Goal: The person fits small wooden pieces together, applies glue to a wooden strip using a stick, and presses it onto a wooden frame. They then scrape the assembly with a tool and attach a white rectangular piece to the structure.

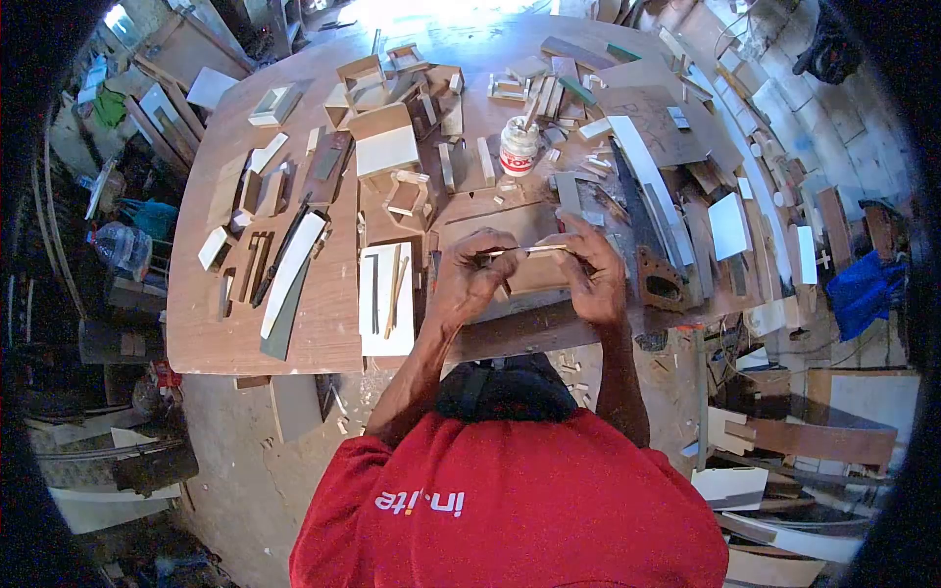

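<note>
Big wooden desk [323, 333] filling the top half of view, littered with offcuts and small parts. Red shirt [510, 500] at bottom edge, forearms reaching up over desk's near edge. Long curved white strip [647, 167] right of centre, dark saw-like blade just beside it. White panel [385, 299] left of hands, thin sticks lying on it. Curved white piece [292, 257] further left, dark strip under it. Small open wooden box frames [365, 80] at far side, another small frame [408, 201] nearer centre. White square tile [728, 225] at right. Glue jar [519, 147] upright, white with red label, beyond hands, stick standing in it. Left hand [469, 279] and right hand [593, 272] close together above a wood block near desk's front edge. Thin pale wooden strip [524, 251] held level between both hands, just above desk. Left fingers [490, 257] pinching its left end, right fingers [573, 250] pinching its right end, remaining fingers curled in.
</note>
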